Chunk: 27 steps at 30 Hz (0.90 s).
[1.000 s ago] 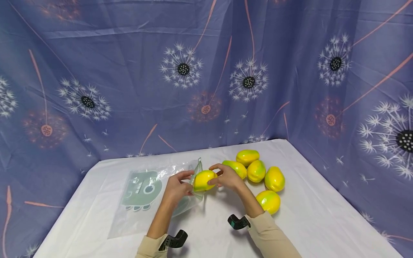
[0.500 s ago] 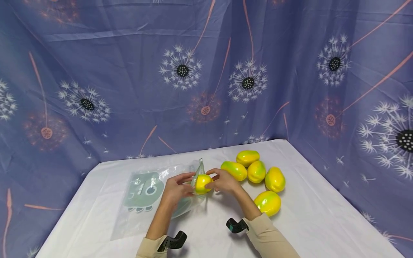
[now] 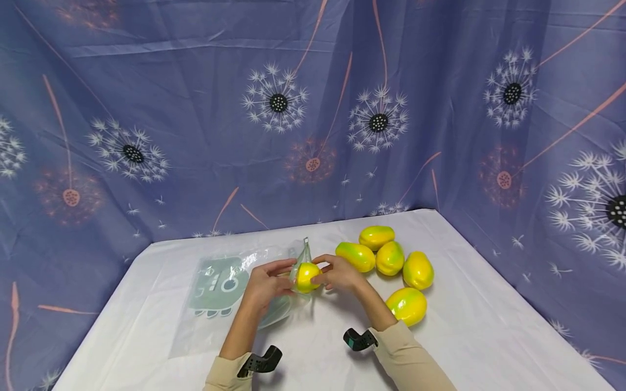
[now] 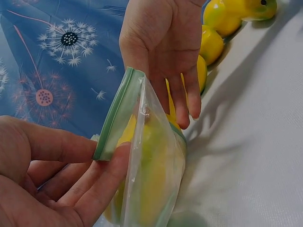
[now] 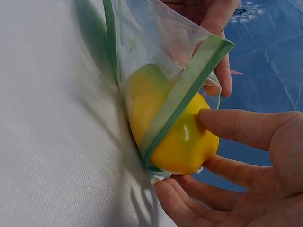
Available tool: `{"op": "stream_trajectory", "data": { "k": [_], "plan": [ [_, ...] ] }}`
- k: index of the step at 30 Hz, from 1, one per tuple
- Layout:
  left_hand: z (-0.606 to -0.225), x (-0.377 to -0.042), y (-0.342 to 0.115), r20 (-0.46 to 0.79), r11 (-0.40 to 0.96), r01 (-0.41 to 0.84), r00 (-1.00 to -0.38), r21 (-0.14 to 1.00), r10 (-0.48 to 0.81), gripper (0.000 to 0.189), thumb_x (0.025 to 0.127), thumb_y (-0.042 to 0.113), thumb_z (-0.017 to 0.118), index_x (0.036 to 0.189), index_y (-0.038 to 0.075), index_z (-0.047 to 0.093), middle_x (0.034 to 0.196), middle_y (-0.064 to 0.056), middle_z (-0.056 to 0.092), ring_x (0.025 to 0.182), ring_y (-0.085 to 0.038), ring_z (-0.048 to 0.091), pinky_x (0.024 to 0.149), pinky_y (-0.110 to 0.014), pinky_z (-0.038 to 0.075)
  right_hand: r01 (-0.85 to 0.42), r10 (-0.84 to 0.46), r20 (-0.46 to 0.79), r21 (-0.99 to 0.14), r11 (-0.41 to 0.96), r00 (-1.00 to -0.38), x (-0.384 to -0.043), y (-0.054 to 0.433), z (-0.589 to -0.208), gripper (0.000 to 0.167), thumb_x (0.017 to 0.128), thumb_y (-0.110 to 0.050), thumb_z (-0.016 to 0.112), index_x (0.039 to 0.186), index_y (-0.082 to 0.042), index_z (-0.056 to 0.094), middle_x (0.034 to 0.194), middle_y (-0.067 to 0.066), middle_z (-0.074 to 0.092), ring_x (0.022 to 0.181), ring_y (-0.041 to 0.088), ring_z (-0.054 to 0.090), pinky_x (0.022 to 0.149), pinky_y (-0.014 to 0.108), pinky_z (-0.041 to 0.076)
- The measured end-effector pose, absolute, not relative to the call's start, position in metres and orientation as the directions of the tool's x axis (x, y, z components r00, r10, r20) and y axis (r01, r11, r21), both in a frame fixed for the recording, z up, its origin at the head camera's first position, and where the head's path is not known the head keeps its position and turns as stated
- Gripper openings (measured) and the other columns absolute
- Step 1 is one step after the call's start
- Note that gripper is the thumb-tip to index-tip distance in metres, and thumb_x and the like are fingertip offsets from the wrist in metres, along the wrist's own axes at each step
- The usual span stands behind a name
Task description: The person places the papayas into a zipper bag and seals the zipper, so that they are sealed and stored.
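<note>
A yellow-green papaya (image 3: 307, 277) sits partly inside the mouth of a clear zip bag (image 3: 195, 336) with a green seal strip and a printed cartoon figure. My left hand (image 3: 265, 283) pinches the bag's rim; in the left wrist view, its thumb and finger are on the green strip (image 4: 113, 116). From the right, my right hand (image 3: 340, 275) holds the papaya's outer end between thumb and fingers. The right wrist view shows the papaya (image 5: 187, 137) with its far part behind the clear plastic and its near end sticking out past the strip.
Several more papayas lie to the right on the white-covered table (image 3: 469, 326); the nearest papaya (image 3: 407, 306) is beside my right forearm. A blue curtain (image 3: 205, 136) with dandelion prints hangs behind the table. Each wrist carries a black camera band.
The papaya has moved left, deeper into the bag's mouth, with my right hand following it. The left hand keeps its hold on the rim. The papayas on the right stay put.
</note>
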<state>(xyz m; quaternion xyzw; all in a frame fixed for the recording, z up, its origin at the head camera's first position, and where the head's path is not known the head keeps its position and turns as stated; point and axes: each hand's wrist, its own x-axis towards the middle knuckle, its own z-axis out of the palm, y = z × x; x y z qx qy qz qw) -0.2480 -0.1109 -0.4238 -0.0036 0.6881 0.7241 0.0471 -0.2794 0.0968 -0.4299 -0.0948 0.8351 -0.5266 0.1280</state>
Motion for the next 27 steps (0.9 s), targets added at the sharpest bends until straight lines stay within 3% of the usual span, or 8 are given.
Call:
{"op": "stream_trajectory", "data": {
  "k": [12, 19, 27],
  "plan": [
    [-0.4254, -0.2506, -0.111, -0.066, -0.052, -0.068, -0.997, 0.996, 0.048, 0.049, 0.076, -0.018, 0.066, 0.123, -0.005, 0.07, 0.12, -0.026, 0.07, 0.088, -0.032, 0.074, 0.066, -0.041, 0.064, 0.005, -0.285, -0.134, -0.912, 0.41, -0.949, -0.2776, 0.0948, -0.4306, 0.048, 0.084, -0.016, 0.08, 0.125, 0.0, 0.061, 0.112, 0.019, 0.07, 0.089, 0.029, 0.07, 0.074, 0.04, 0.061],
    [-0.422, -0.2469, -0.1092, -0.07, -0.039, -0.071, -0.997, 0.997, 0.035, 0.047, 0.078, -0.015, 0.067, 0.124, -0.005, 0.07, 0.122, -0.028, 0.069, 0.087, -0.033, 0.074, 0.067, -0.042, 0.064, -0.033, -0.325, -0.123, -0.899, 0.437, -0.938, -0.2768, 0.0953, -0.4319, 0.048, 0.085, -0.02, 0.078, 0.127, -0.001, 0.066, 0.096, 0.01, 0.074, 0.087, 0.029, 0.07, 0.074, 0.039, 0.061],
    [-0.421, -0.2481, -0.1096, -0.064, -0.032, -0.065, -0.997, 0.997, 0.046, 0.048, 0.078, -0.014, 0.068, 0.125, -0.006, 0.069, 0.122, -0.027, 0.069, 0.088, -0.032, 0.074, 0.068, -0.043, 0.064, -0.05, -0.364, -0.121, -0.903, 0.426, -0.923, -0.2776, 0.0951, -0.4297, 0.049, 0.085, -0.019, 0.076, 0.129, -0.001, 0.067, 0.101, 0.012, 0.076, 0.092, 0.03, 0.071, 0.075, 0.038, 0.061]
  ]
}}
